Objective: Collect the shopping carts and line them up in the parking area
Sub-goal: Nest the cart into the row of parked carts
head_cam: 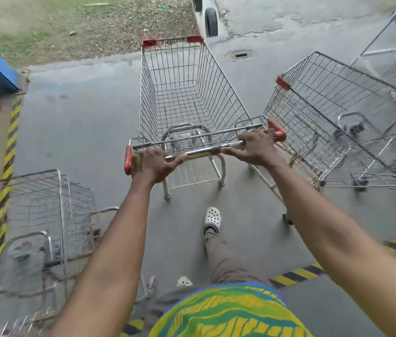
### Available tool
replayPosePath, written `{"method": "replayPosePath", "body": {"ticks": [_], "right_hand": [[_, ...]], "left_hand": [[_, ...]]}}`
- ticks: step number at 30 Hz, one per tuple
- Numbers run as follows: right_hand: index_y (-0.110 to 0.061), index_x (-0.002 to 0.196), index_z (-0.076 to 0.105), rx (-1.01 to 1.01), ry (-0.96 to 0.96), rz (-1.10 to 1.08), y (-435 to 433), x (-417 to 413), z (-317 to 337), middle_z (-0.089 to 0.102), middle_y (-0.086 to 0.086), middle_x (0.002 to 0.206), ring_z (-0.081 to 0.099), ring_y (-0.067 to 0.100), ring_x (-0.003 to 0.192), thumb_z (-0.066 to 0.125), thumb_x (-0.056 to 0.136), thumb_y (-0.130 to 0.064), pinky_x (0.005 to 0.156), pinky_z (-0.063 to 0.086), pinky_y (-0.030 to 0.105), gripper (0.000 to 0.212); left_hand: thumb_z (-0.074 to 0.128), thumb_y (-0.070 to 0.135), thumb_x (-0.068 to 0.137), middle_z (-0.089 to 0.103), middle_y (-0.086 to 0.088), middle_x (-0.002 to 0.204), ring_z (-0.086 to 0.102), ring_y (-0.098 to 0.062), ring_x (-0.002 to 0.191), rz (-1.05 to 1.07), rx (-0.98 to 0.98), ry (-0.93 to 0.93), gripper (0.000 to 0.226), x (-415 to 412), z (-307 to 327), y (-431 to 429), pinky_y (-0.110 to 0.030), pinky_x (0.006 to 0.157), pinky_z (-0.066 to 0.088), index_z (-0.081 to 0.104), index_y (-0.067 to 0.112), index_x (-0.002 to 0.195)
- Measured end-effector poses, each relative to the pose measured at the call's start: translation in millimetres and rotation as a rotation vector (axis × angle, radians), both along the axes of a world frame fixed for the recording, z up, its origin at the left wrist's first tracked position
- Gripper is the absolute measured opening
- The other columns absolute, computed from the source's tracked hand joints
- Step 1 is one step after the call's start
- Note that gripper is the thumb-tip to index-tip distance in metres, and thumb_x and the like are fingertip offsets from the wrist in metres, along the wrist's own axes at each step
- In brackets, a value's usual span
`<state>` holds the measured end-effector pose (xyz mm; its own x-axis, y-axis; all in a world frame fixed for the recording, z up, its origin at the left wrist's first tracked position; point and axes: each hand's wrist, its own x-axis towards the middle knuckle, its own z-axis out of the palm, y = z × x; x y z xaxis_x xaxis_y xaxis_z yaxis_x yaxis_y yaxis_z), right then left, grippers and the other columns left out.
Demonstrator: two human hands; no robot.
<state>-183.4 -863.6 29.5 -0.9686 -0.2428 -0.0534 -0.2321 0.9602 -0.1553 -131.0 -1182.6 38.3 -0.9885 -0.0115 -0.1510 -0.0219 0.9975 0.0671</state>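
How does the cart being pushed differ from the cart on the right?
The pushed cart is gripped at its handle by the left hand and right hand; the right-hand cart is untouched. The pushed cart points straight ahead; the right-hand cart sits angled to it. Both are empty wire carts with red corner bumpers.

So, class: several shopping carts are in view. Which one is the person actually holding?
The middle cart: the left hand and right hand both grip its handle bar. The carts at left and right stand untouched.
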Motion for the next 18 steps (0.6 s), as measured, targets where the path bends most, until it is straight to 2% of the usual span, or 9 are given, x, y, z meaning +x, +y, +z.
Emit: {"method": "replayPosePath", "body": {"ticks": [2, 4, 9, 12, 15, 16, 18], "right_hand": [[-0.021, 0.072, 0.057, 0.020, 0.009, -0.012, -11, 42, -1, 0.065, -0.003, 0.082, 0.059, 0.019, 0.089, 0.020, 0.069, -0.103, 0.091, 0.026, 0.043, 0.091], [-0.021, 0.074, 0.058, 0.029, -0.009, -0.007, -23, 83, -1, 0.067, -0.004, 0.085, 0.059, 0.019, 0.092, 0.019, 0.069, -0.105, 0.088, 0.025, 0.042, 0.093], [-0.021, 0.073, 0.057, 0.030, 0.012, 0.008, -45, 169, 1, 0.069, -0.002, 0.090, 0.063, 0.024, 0.100, 0.026, 0.071, -0.103, 0.088, 0.030, 0.042, 0.088], [-0.020, 0.075, 0.058, -0.008, 0.041, 0.034, -55, 215, 1, 0.069, -0.001, 0.090, 0.063, 0.023, 0.100, 0.031, 0.071, -0.102, 0.087, 0.026, 0.040, 0.086], [-0.020, 0.074, 0.059, -0.042, 0.052, 0.056, -63, 253, 2, 0.068, -0.001, 0.088, 0.063, 0.023, 0.098, 0.031, 0.066, -0.104, 0.074, 0.012, 0.036, 0.089], [-0.020, 0.074, 0.059, -0.059, 0.038, 0.069, -64, 264, 2, 0.068, 0.000, 0.088, 0.062, 0.024, 0.098, 0.033, 0.066, -0.103, 0.075, 0.014, 0.035, 0.088], [-0.021, 0.074, 0.058, -0.094, 0.010, 0.097, -64, 284, 3, 0.066, 0.002, 0.088, 0.061, 0.025, 0.097, 0.033, 0.066, -0.103, 0.078, 0.028, 0.035, 0.086]], "left_hand": [[0.020, 0.099, 0.075, 0.064, 0.001, 0.072, 0.064, -0.022, 0.075, -0.014, 0.006, 0.022, 0.090, 43, 4, -9, -0.040, 0.079, 0.038, 0.071, 0.025, 0.069], [0.027, 0.096, 0.079, 0.065, -0.002, 0.074, 0.065, -0.024, 0.077, -0.003, -0.002, 0.021, 0.081, 86, 8, -18, -0.042, 0.088, 0.041, 0.073, 0.030, 0.075], [0.013, 0.105, 0.067, 0.068, 0.001, 0.085, 0.065, -0.023, 0.087, 0.078, -0.001, -0.018, 0.101, 171, -2, -43, -0.047, 0.101, 0.032, 0.078, 0.032, 0.092], [0.011, 0.107, 0.063, 0.065, 0.000, 0.086, 0.062, -0.023, 0.086, 0.091, 0.070, -0.055, 0.107, 217, -15, -57, -0.042, 0.090, 0.044, 0.079, 0.032, 0.099], [0.011, 0.105, 0.066, 0.064, 0.002, 0.080, 0.061, -0.019, 0.078, 0.103, 0.078, -0.027, 0.104, 264, -18, -62, -0.042, 0.090, 0.042, 0.078, 0.029, 0.091], [0.011, 0.104, 0.068, 0.064, 0.003, 0.076, 0.062, -0.018, 0.075, 0.101, 0.058, -0.013, 0.102, 279, -17, -63, -0.042, 0.090, 0.044, 0.077, 0.028, 0.086], [0.015, 0.102, 0.070, 0.060, 0.003, 0.066, 0.060, -0.016, 0.064, 0.111, 0.034, 0.041, 0.096, 305, -16, -63, -0.038, 0.079, 0.048, 0.070, 0.024, 0.070]]}}
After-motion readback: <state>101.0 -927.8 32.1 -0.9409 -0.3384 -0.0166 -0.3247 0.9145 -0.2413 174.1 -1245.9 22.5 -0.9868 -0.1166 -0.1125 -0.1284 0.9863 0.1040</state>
